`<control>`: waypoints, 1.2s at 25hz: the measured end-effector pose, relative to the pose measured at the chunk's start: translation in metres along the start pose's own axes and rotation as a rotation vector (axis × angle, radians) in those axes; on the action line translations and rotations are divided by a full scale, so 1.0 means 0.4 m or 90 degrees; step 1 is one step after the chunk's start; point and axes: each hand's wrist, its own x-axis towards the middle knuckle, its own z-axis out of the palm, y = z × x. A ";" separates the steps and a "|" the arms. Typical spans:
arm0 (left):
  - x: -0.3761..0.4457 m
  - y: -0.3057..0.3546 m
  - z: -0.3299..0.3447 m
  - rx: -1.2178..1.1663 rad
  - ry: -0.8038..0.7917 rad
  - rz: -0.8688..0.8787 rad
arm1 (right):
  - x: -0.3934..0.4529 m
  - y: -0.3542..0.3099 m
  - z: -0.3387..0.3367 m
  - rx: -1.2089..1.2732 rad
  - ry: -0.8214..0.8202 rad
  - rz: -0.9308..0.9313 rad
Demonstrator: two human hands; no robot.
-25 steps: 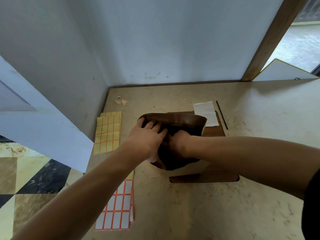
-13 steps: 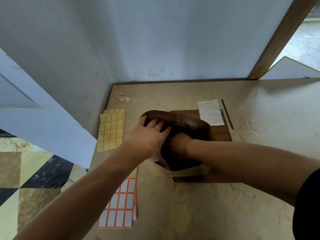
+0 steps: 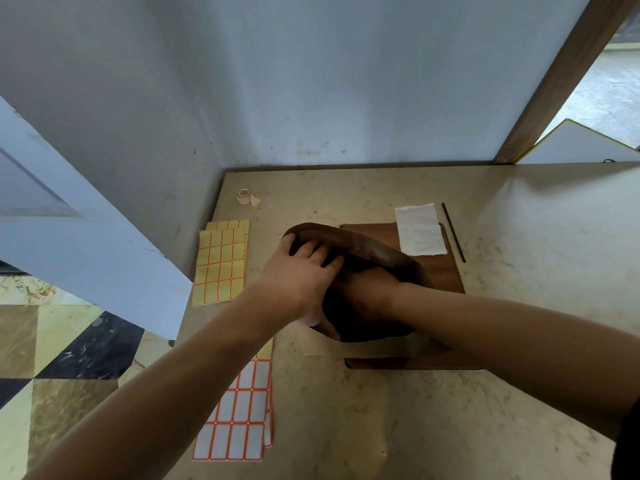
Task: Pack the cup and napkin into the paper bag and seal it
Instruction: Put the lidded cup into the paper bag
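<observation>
- Both hands at paper bag (image 3: 377, 252) mouth: left hand (image 3: 301, 271) grips near rim, right hand (image 3: 367, 289) is wrist-deep inside, grasp hidden.
- Napkin (image 3: 419, 229) lies just beyond bag, nearer right hand.

Both bare forearms reach forward from the lower edge of the view and meet near the middle. The left hand (image 3: 301, 271) lies palm down, knuckles up, its fingers (image 3: 313, 245) spread and bent over a rim, thumb tucked below out of sight. The right forearm comes in from the right, crossing low; the right hand (image 3: 369, 289) is plunged downward past the wrist into shadow, its fingers hidden, so its grip cannot be told.
</observation>
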 end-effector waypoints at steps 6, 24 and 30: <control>-0.003 -0.002 0.002 -0.007 0.026 0.024 | -0.119 0.054 -0.079 0.078 0.019 0.086; -0.034 -0.019 0.009 -0.035 0.091 0.051 | -0.316 0.107 -0.110 0.064 0.217 0.015; -0.039 -0.025 -0.002 -0.074 0.099 0.032 | -0.317 0.129 -0.111 0.077 0.285 -0.024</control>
